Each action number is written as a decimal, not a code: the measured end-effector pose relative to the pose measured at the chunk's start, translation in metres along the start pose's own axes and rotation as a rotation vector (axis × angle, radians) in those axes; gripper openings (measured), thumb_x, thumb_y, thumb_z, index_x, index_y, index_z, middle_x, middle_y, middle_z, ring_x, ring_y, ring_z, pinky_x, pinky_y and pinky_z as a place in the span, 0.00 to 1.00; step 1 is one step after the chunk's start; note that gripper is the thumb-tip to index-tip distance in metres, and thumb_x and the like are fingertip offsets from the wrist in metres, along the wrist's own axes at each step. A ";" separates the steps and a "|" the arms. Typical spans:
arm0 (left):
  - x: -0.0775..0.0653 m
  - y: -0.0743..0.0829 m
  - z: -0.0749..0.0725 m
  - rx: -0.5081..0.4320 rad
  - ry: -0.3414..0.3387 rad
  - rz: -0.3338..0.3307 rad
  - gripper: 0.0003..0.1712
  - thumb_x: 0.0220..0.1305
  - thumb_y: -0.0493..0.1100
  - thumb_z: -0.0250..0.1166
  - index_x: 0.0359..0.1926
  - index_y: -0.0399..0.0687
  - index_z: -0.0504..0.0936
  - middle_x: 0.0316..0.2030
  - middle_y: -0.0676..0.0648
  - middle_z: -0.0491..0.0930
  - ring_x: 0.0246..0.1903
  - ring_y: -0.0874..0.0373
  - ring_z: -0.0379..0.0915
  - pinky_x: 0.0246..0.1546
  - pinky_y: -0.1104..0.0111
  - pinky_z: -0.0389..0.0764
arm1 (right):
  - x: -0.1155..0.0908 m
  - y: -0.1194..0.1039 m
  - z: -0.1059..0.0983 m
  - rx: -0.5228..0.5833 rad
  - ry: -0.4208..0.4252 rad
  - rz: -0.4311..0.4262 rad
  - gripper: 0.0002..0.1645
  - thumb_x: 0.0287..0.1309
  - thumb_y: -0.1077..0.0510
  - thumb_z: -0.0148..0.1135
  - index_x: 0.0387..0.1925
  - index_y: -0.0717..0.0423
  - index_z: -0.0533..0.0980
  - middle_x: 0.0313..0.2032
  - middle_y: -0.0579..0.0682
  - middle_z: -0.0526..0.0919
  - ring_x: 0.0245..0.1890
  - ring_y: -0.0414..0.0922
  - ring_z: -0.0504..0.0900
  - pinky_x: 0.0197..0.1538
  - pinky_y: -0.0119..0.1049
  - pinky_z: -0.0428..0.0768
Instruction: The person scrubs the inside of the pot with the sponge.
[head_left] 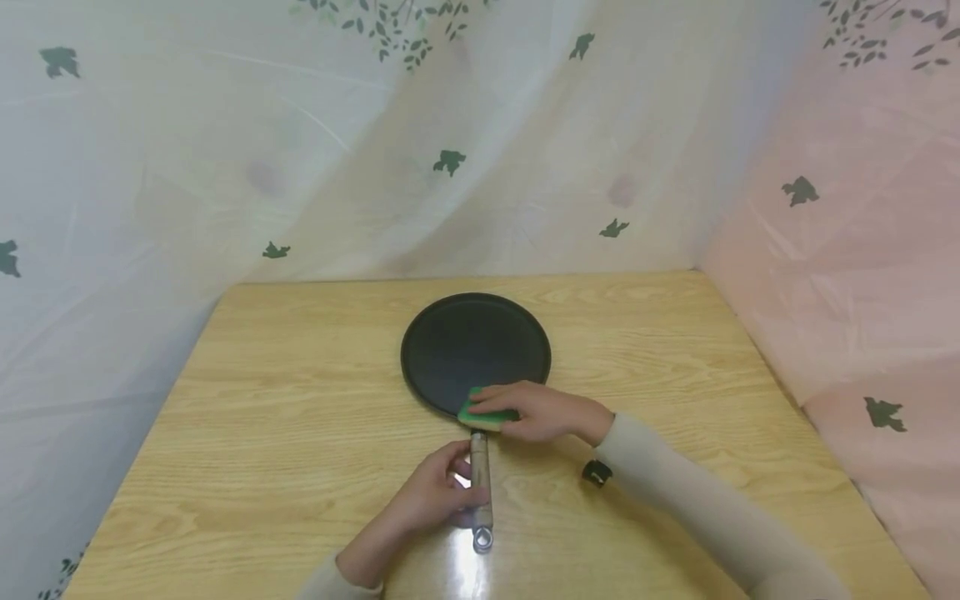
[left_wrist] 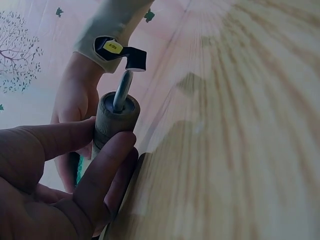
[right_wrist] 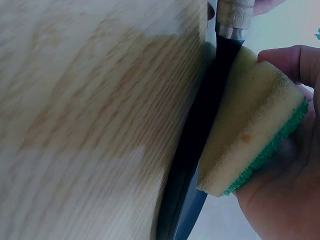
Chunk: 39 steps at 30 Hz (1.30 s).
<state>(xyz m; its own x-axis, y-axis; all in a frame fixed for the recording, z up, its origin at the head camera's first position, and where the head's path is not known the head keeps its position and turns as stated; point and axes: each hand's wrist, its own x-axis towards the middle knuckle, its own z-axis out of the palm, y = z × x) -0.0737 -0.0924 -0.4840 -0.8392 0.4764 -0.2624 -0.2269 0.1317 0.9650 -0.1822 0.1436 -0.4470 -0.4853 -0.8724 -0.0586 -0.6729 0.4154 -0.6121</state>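
Observation:
A round, flat black pan point(head_left: 472, 346) lies on the wooden table, its wooden handle point(head_left: 480, 479) pointing toward me. My left hand point(head_left: 435, 492) grips that handle between thumb and fingers; in the left wrist view the handle's end with its metal hanging loop point(left_wrist: 121, 92) shows above the fingers. My right hand point(head_left: 536, 408) holds a sponge point(head_left: 487, 415) at the pan's near edge, where the handle joins. In the right wrist view the sponge's yellow side point(right_wrist: 250, 125) lies against the pan's black rim point(right_wrist: 200, 130), and its green scouring layer point(right_wrist: 270, 150) faces the palm.
The wooden table point(head_left: 300, 375) reaches back to a pale curtain point(head_left: 337, 167) with dark green leaf and bird prints. A pinkish curtain point(head_left: 847, 250) hangs along the right side. A small black device point(head_left: 597, 473) sits at the right wrist's cuff.

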 end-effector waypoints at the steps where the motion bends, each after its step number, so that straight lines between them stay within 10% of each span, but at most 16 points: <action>1: 0.000 0.000 0.000 -0.003 0.000 -0.002 0.48 0.62 0.30 0.73 0.77 0.25 0.58 0.47 0.38 0.76 0.31 0.56 0.81 0.33 0.59 0.95 | 0.002 -0.001 0.000 0.001 -0.003 -0.003 0.32 0.68 0.65 0.56 0.73 0.56 0.74 0.74 0.59 0.71 0.76 0.59 0.65 0.80 0.57 0.66; 21: 0.001 -0.002 0.002 0.010 0.010 0.017 0.50 0.62 0.32 0.73 0.77 0.21 0.55 0.46 0.39 0.77 0.30 0.58 0.81 0.31 0.63 0.94 | 0.040 -0.005 0.013 0.055 -0.018 -0.011 0.34 0.73 0.61 0.57 0.78 0.54 0.68 0.78 0.58 0.64 0.79 0.57 0.59 0.78 0.50 0.70; 39: 0.000 -0.003 0.003 -0.031 0.040 0.033 0.43 0.61 0.30 0.72 0.71 0.18 0.61 0.43 0.40 0.76 0.29 0.58 0.82 0.29 0.62 0.94 | 0.074 -0.018 0.023 0.087 0.039 0.064 0.35 0.75 0.58 0.56 0.80 0.55 0.64 0.80 0.59 0.58 0.81 0.59 0.53 0.84 0.57 0.54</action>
<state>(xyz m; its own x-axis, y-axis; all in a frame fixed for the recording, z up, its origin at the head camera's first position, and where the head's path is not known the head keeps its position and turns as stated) -0.0712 -0.0898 -0.4864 -0.8655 0.4444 -0.2311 -0.2136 0.0898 0.9728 -0.1934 0.0652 -0.4581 -0.5480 -0.8335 -0.0701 -0.5896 0.4444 -0.6745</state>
